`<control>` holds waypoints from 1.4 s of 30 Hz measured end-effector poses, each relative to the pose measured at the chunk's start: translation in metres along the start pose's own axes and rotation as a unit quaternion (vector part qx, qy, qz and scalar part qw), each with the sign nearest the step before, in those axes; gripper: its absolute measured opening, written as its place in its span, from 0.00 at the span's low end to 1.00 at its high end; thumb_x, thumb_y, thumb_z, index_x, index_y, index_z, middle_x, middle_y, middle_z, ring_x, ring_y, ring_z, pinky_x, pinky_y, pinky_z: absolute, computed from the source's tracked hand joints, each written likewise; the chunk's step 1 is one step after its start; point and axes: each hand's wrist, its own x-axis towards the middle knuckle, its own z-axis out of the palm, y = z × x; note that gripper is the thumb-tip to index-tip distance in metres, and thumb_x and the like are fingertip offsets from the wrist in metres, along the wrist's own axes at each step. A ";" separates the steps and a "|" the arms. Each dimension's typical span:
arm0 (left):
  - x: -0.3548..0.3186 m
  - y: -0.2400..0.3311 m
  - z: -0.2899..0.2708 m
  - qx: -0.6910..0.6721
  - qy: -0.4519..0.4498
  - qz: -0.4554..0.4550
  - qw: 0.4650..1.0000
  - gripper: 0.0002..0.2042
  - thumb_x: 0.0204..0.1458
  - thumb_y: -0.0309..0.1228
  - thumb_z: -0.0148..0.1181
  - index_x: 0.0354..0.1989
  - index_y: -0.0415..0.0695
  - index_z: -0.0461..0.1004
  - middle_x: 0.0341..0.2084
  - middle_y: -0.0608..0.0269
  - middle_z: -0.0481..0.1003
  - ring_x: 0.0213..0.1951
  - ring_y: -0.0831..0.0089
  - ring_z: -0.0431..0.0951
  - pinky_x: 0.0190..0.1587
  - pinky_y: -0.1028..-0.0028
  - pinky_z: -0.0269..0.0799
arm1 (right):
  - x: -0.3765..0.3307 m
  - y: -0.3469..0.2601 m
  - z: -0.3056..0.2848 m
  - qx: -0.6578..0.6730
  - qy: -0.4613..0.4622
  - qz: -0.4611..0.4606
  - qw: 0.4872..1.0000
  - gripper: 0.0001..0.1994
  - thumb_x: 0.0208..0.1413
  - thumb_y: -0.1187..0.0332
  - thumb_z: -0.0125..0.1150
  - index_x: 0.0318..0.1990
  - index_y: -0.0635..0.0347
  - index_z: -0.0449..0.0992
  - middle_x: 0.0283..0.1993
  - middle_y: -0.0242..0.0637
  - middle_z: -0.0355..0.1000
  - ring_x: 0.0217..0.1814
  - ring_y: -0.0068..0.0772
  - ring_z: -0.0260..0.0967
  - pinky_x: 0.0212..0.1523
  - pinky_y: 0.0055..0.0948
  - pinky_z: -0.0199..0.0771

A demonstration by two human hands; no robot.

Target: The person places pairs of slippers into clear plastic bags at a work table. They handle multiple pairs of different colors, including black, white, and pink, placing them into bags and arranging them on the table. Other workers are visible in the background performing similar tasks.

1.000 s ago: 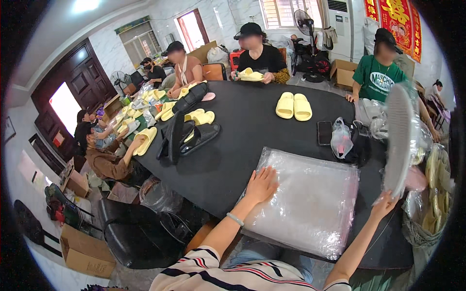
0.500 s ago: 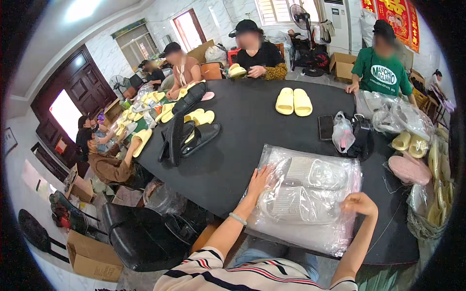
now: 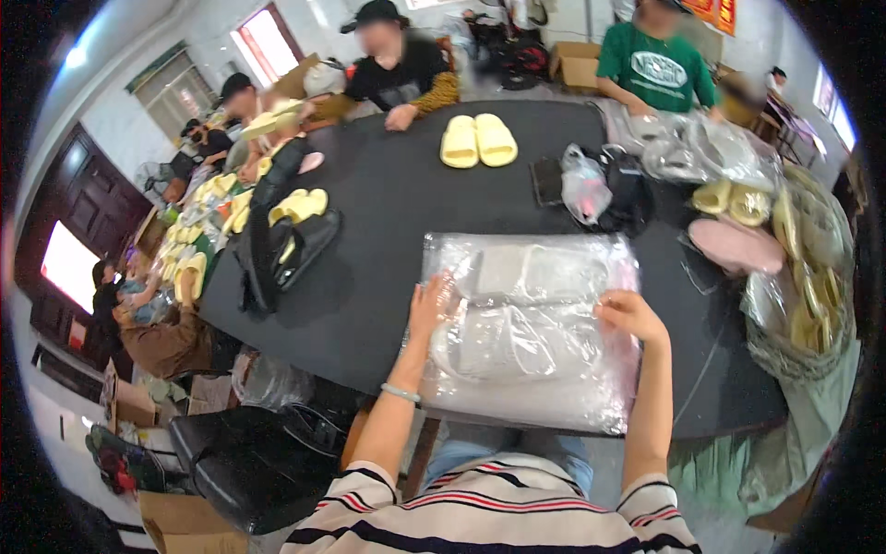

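Note:
In front of me a pair of pale grey slippers (image 3: 517, 343) lies inside a clear plastic bag (image 3: 466, 294). The bag rests on a stack of flat clear plastic sheets or bags (image 3: 517, 406) at the table's near edge. My left hand (image 3: 432, 305) lies on the bag's left side with its fingers stretched out. At the right side, my right hand (image 3: 632, 316) has thumb and fingers pinched together on the bag's edge. Glare on the plastic blurs the slippers' outlines.
Yellow slippers (image 3: 478, 141) stand at the table's far side. Black slippers (image 3: 309, 247) lie left. A phone (image 3: 546, 184) and small plastic bag (image 3: 585, 185) sit right, near bagged slippers (image 3: 711, 152) and a pink slipper (image 3: 736, 246). Several people work around the table.
My view has shifted, moving the scene left and up. My right hand stays pinched at the bag's right side. Across the table, a person has moved a yellow slipper leftward.

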 end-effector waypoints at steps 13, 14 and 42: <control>-0.010 0.024 -0.102 -0.265 0.110 -0.074 0.955 0.14 0.60 0.36 0.54 0.49 0.42 0.76 0.36 0.60 0.79 0.43 0.69 0.75 0.50 0.69 0.66 | -0.001 -0.009 -0.012 0.110 -0.153 -0.080 0.979 0.18 0.57 0.64 0.55 0.49 0.70 0.74 0.48 0.48 0.75 0.47 0.40 0.75 0.44 0.33 0.76; -0.014 0.027 -0.105 -0.180 0.115 -0.049 0.976 0.14 0.59 0.36 0.55 0.49 0.43 0.76 0.35 0.60 0.78 0.43 0.69 0.75 0.50 0.68 0.66 | 0.000 -0.013 -0.007 0.093 -0.130 -0.072 0.985 0.19 0.55 0.64 0.58 0.51 0.68 0.74 0.52 0.47 0.73 0.51 0.40 0.72 0.48 0.34 0.73; -0.054 0.037 -0.070 -0.589 -0.064 -0.106 0.799 0.21 0.60 0.24 0.50 0.63 0.43 0.63 0.59 0.61 0.67 0.55 0.74 0.69 0.57 0.76 0.64 | 0.072 -0.050 0.108 -0.338 -0.202 -0.251 0.885 0.33 0.44 0.62 0.67 0.61 0.54 0.65 0.52 0.48 0.68 0.55 0.50 0.65 0.56 0.44 0.64</control>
